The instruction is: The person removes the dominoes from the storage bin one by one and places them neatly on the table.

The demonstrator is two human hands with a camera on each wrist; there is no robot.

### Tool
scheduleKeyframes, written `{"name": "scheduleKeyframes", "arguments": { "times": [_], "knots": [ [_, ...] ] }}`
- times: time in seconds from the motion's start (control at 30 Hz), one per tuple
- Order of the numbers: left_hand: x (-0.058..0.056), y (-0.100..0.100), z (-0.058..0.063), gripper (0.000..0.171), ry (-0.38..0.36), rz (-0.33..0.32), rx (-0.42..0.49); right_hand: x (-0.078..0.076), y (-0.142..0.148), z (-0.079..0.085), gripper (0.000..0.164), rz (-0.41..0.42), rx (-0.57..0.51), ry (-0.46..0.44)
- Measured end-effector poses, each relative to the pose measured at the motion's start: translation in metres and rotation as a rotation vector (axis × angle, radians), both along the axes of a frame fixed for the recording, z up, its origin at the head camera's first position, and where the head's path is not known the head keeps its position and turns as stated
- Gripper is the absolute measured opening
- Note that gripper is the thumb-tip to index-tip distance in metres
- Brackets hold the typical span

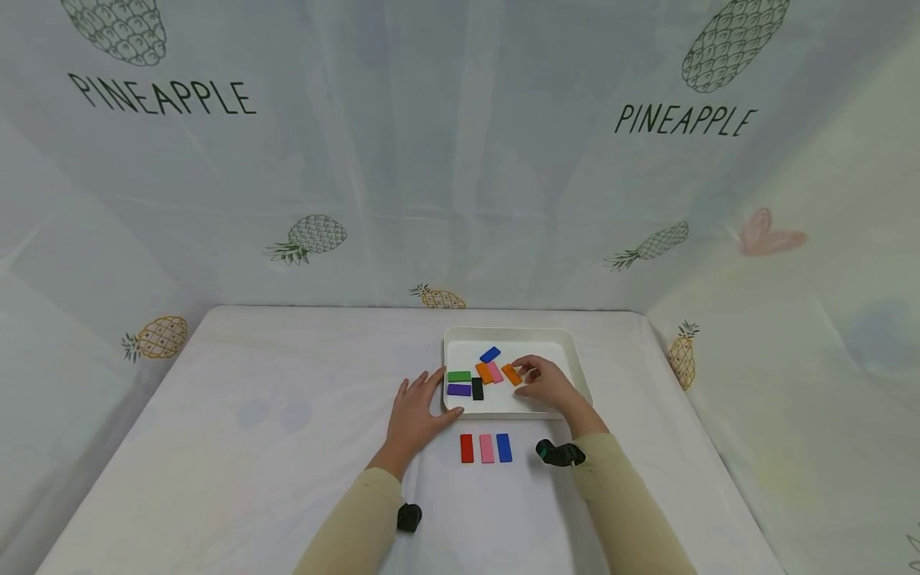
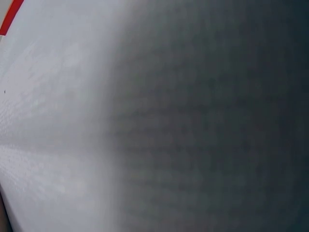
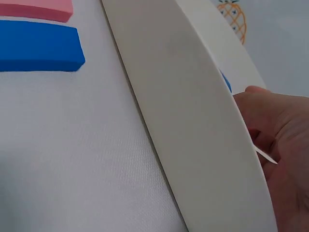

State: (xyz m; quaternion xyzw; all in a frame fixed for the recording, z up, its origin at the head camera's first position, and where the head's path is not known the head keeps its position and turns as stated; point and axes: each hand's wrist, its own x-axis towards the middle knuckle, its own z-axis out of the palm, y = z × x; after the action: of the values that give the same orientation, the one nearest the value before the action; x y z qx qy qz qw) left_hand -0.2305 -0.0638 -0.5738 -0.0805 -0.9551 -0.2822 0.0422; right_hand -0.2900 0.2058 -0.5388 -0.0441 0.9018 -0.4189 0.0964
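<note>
A white tray (image 1: 528, 414) holds several small coloured blocks. My right hand (image 1: 549, 383) reaches over its front right, thumb and fingertips apart around the near end of an orange block (image 1: 512, 374); firm contact cannot be made out. In the right wrist view the tray wall (image 3: 193, 116) hides the fingertips. My left hand (image 1: 417, 415) rests at the tray's left front corner, fingers spread, thumb on the front rim. In front of the tray, a red block (image 1: 467, 448), a pink block (image 1: 486, 448) and a blue block (image 1: 505, 448) lie in a row.
Inside the tray lie green (image 1: 459, 376), purple (image 1: 459, 390), black (image 1: 477, 389) and blue (image 1: 490, 354) blocks, plus a second orange block (image 1: 484, 373) beside a pink one (image 1: 495, 372). White cloth covers the table (image 1: 287, 447). Most of the left wrist view is dark and blurred.
</note>
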Motion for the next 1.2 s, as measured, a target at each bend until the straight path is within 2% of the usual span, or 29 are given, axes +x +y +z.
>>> {"name": "scheduleKeyframes", "arguments": {
  "times": [0.2, 0.33, 0.63, 0.8, 1.2],
  "knots": [
    [-0.001, 0.0, -0.001, 0.086, -0.008, -0.002, -0.008, -0.006, 0.002, -0.005, 0.049, 0.031, 0.005, -0.085],
    [-0.002, -0.003, -0.001, 0.086, -0.016, -0.001, -0.02, -0.01, -0.001, -0.007, 0.052, 0.043, 0.008, -0.104],
    [-0.001, -0.003, 0.0, 0.086, -0.033, -0.01, -0.012, -0.011, -0.005, -0.009, 0.051, -0.022, 0.005, -0.102],
    [-0.003, -0.003, 0.001, 0.085, -0.011, -0.01, -0.001, -0.012, -0.007, -0.005, 0.05, -0.044, -0.007, -0.087],
    [-0.001, 0.0, 0.0, 0.085, -0.026, -0.009, 0.004, -0.012, -0.007, -0.001, 0.046, -0.088, 0.015, -0.134]
  ]
}}
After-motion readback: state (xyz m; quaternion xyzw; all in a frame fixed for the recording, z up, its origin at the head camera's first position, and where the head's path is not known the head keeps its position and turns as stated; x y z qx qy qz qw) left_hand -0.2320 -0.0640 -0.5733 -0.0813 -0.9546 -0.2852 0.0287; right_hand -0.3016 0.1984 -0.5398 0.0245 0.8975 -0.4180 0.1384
